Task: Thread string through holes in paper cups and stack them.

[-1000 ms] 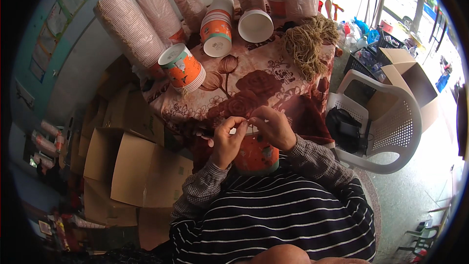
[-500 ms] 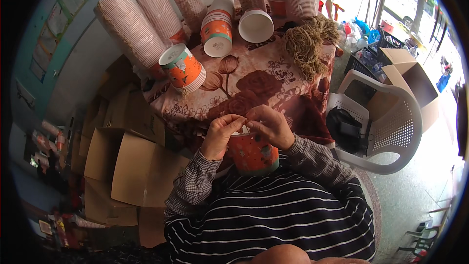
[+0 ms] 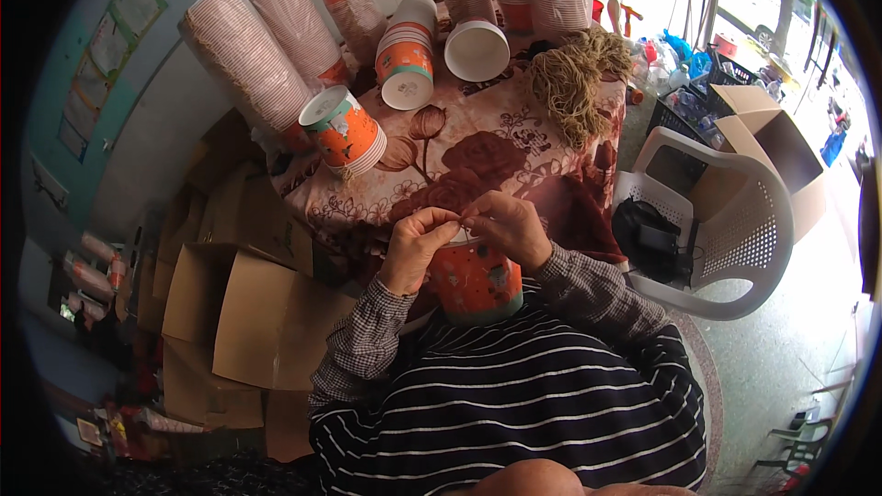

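Note:
Between my forearms an orange paper tub [image 3: 475, 280] with a teal band rests against my striped top, its white mouth facing the table. Just over its rim, the fingertips of my left hand [image 3: 415, 248] and my right hand [image 3: 511, 230] meet in two pinches. Whatever is held there is too fine to make out. A tangled bundle of tan twine [image 3: 579, 83] lies at the table's far right. To the far left, a short nested stack of tubs [image 3: 344, 133] leans on its side, a bit of twine at its lower rim.
Along the back of the flowered tablecloth [image 3: 496, 161] stand tall plastic-wrapped tub stacks [image 3: 248, 55], a lying stack [image 3: 406, 60] and a tub with its white mouth showing [image 3: 477, 50]. Open cardboard boxes [image 3: 276, 321] crowd the left; a white plastic chair [image 3: 735, 248] holding a black bag [image 3: 648, 234] is right.
Both hands have lifted slightly from the tub's rim, fingertips still together. The tub stays against my top, and the view has shifted a little.

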Available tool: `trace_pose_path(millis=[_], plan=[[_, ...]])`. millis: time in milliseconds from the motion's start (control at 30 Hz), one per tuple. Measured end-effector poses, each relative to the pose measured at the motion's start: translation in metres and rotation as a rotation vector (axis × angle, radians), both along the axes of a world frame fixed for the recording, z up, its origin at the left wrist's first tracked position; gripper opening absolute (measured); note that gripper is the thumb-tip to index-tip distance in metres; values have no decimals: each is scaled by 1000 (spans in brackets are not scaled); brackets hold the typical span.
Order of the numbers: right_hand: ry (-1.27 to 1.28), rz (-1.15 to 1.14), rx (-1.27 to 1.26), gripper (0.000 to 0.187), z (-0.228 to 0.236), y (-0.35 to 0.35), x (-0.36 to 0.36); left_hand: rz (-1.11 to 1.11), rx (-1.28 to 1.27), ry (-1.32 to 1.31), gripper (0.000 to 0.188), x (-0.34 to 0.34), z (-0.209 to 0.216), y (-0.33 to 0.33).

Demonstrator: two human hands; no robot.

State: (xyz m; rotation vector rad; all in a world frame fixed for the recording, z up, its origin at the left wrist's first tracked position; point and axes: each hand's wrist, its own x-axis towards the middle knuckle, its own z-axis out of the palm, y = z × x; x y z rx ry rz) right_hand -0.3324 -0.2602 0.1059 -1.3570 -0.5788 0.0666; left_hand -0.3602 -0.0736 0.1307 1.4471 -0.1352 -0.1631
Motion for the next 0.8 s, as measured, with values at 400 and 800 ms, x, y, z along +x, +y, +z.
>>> trace_pose_path(millis=[400,800], plan=[[-434,-198,-180,5,-10,-11,5,2,54,-25,13,6,-3,3],[-367,-48,-171,6,-8,-18,16,88,-25,-98,9,9,-6,-6]])
